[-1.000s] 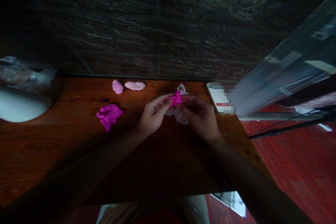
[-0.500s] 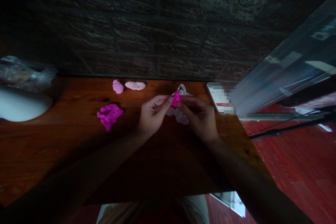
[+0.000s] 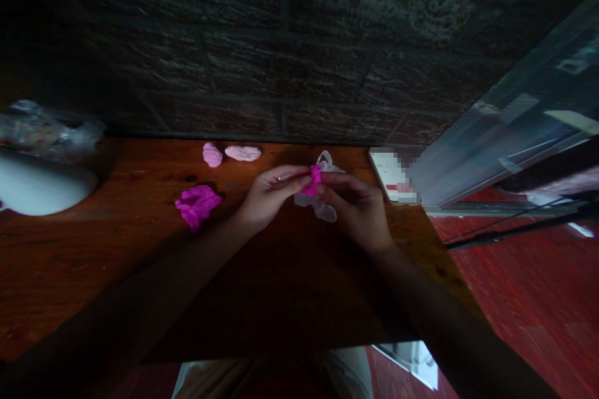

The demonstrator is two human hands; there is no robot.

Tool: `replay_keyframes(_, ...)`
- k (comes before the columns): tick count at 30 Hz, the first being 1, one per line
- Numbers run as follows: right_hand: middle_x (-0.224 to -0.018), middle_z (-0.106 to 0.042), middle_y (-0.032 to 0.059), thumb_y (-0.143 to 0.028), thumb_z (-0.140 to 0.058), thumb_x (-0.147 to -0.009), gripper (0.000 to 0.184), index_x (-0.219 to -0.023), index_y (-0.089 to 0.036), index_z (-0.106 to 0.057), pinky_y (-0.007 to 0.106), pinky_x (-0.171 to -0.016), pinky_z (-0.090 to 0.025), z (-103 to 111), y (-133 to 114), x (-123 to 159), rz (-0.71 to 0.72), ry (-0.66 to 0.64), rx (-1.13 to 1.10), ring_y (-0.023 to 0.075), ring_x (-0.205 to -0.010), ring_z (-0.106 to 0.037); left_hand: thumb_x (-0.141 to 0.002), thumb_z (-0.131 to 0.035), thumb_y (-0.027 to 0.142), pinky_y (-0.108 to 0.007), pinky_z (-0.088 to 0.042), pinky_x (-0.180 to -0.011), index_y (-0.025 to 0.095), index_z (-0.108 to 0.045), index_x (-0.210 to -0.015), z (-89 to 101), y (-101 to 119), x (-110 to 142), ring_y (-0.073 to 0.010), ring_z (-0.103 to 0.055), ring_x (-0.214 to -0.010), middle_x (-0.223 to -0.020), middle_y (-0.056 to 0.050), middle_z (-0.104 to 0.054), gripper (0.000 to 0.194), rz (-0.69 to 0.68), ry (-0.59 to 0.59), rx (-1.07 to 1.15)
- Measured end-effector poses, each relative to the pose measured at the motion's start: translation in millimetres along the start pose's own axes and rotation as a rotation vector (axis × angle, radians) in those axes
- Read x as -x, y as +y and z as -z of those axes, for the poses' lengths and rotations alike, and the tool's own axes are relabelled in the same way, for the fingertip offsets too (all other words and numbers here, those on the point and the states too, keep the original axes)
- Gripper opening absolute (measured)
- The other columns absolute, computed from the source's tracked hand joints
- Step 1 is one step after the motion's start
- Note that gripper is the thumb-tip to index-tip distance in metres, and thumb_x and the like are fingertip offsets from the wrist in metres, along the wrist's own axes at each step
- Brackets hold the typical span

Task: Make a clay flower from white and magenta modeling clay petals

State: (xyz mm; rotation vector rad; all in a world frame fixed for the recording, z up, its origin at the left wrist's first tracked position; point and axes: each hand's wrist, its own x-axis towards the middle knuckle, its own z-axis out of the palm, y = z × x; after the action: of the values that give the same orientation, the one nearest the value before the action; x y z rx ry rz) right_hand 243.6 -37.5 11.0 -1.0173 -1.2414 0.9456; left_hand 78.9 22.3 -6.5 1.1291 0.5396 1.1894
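Between the fingertips of both hands is a small bright pink piece of modelling clay. My left hand pinches it from the left with thumb and fingers. From the other side my right hand grips it between thumb and forefinger. Just under and behind the hands lies a crumpled translucent plastic bag, partly covered by them. To the left, a ragged magenta clay sheet rests on the wooden table. Farther back sit a pink lump and a paler oblong lump of clay.
A phone, its screen partly blurred, lies at the table's right end beside a glass panel. At the far left are a white rounded vessel and a clear plastic bag. A dark stone wall runs along the back.
My left hand's fingers have shifted slightly to the right and straightened along the pink clay. The clay has turned a little between the fingertips. My right hand stays nearly in place.
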Motion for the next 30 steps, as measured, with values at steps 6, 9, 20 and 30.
replay_keyframes(6, -0.097, -0.080, -0.0028, -0.023, -0.080, -0.077, 0.019, -0.094, -0.032, -0.080, 0.039, -0.085, -0.063, -0.2, -1.2, -0.1, 0.007, -0.001, 0.002, 0.0176, -0.088, -0.074, -0.070, -0.089, 0.027, -0.029, -0.056, -0.078, 0.026, -0.081, -0.090, 0.7, -3.0, 0.8, -0.0149, -0.073, -0.080, -0.092, -0.002, -0.081, 0.022, 0.015, -0.003, 0.019)
replay_keyframes(9, -0.099, -0.080, -0.0031, -0.021, -0.081, -0.077, 0.021, -0.094, -0.032, -0.080, 0.039, -0.089, -0.062, -0.6, -2.8, 0.1, 0.006, -0.001, -0.002, 0.0181, -0.092, -0.074, -0.072, -0.088, 0.027, -0.029, -0.055, -0.079, 0.026, -0.081, -0.091, 1.2, -3.8, 1.1, -0.0145, -0.073, -0.082, -0.093, -0.002, -0.081, 0.020, 0.013, -0.017, 0.020)
replay_keyframes(20, -0.097, -0.078, -0.0015, -0.018, -0.079, -0.079, 0.021, -0.094, -0.032, -0.080, 0.038, -0.087, -0.059, -1.9, 1.6, 2.7, 0.105, 0.015, 0.054, 0.0171, -0.091, -0.072, -0.067, -0.092, 0.029, -0.023, -0.055, -0.074, 0.025, -0.082, -0.090, 2.1, -4.4, -0.2, -0.0121, -0.072, -0.078, -0.089, 0.000, -0.081, 0.025, -0.017, -0.044, 0.039)
replay_keyframes(30, -0.119, -0.067, 0.0053, -0.034, -0.084, -0.074, 0.047, -0.118, -0.029, -0.068, 0.031, -0.071, -0.060, -6.0, -3.8, 4.6, 0.018, 0.012, 0.099, 0.0163, -0.086, -0.070, -0.071, -0.089, 0.027, -0.022, -0.056, -0.073, 0.023, -0.080, -0.092, -3.6, 5.9, 0.6, -0.0124, -0.072, -0.083, -0.091, 0.000, -0.078, 0.024, 0.131, -0.096, 0.256)
